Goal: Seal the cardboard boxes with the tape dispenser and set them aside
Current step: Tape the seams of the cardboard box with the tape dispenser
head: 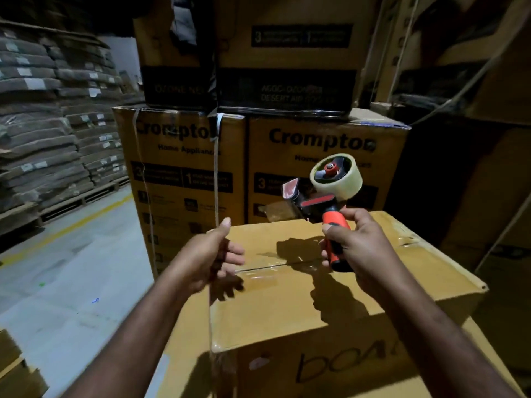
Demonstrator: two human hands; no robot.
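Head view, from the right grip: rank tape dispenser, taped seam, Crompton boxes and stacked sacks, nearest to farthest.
1. tape dispenser, held in the right grip.
2. taped seam, on the box top just left of it.
3. Crompton boxes, behind the box.
4. stacked sacks, far left.

Left grip [212,254] slack (right grip [355,245] tight)

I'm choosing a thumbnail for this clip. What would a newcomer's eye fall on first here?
The orange-handled tape dispenser with its clear roll, gripped by the right hand just right of centre, stands out most in the dim warehouse. Below it lies the cardboard box, glossy tape across its top seam, with the left hand at its left edge. Behind rise stacked boxes printed Crompton.
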